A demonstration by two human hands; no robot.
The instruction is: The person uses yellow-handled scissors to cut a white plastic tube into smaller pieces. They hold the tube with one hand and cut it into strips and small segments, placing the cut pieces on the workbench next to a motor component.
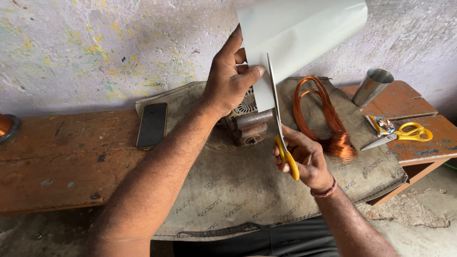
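Note:
My left hand holds up a large white sheet by its lower left edge, thumb and fingers pinching it. Gripped in my right hand are yellow-handled scissors, their blades pointing up into the sheet's lower edge along a cut line. Below the sheet, a rusty motor part sits on a grey sack cloth. A coil of copper wire lies just right of my right hand.
A dark phone lies on the left part of the cloth, by the worn orange-brown bench. At the right stand a metal cup, a second pair of yellow scissors and a small wrapper. A stained wall is behind.

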